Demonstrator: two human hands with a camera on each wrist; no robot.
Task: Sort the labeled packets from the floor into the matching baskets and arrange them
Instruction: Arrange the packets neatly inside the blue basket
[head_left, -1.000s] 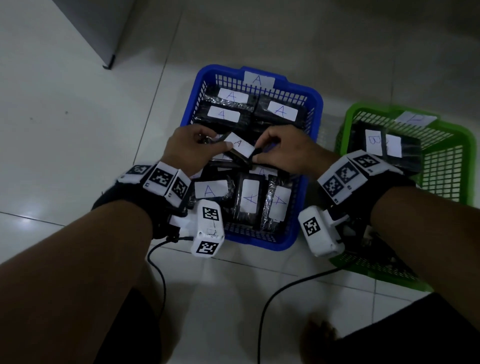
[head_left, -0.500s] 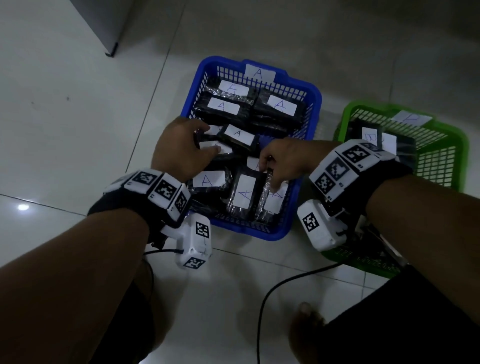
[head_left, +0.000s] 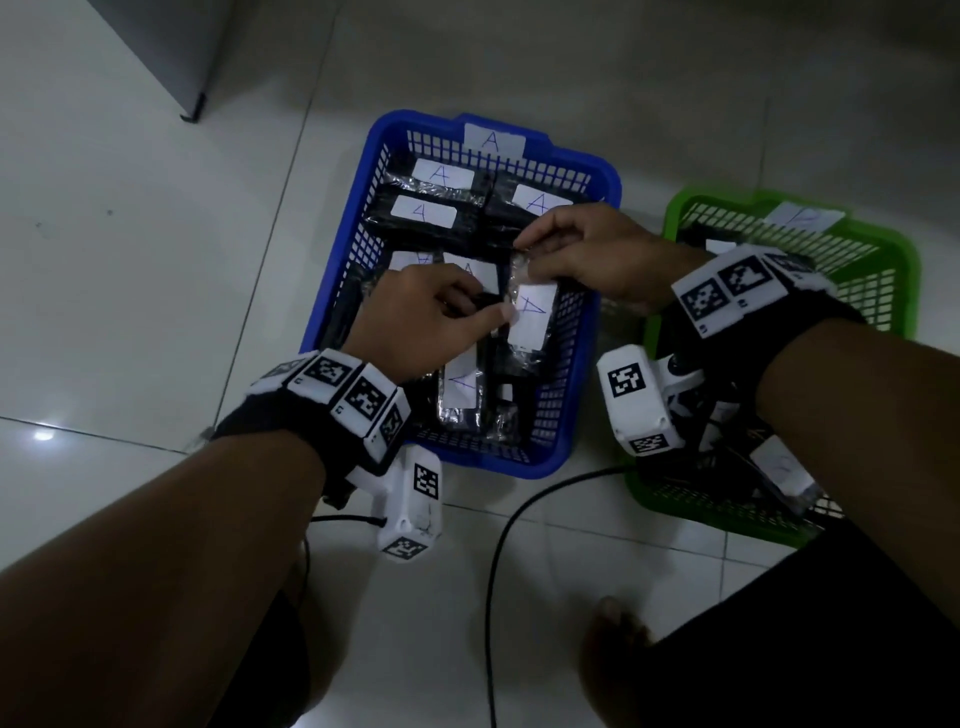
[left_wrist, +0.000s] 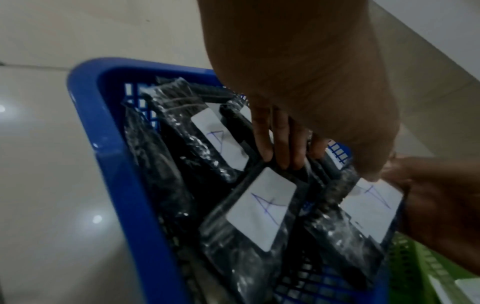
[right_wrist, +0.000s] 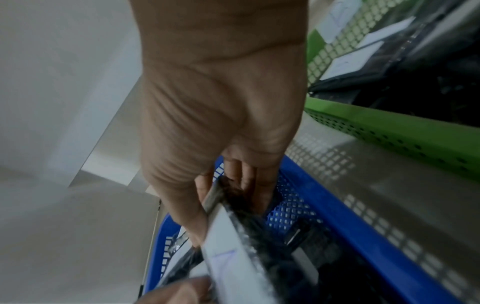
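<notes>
While both hands (head_left: 587, 254) pinch it, packet (head_left: 531, 317) lies lengthwise.

2 baskets: 1 blue (head_left: 332, 291), 1 green (head_left: 906, 270); 2 hands.

Blue basket (head_left: 337, 270): perforated plastic. Green basket (head_left: 904, 291): same. Packets (left_wrist: 213, 160): crinkly glossy film, matt paper labels. Floor (head_left: 130, 260): glossy tile.
</notes>
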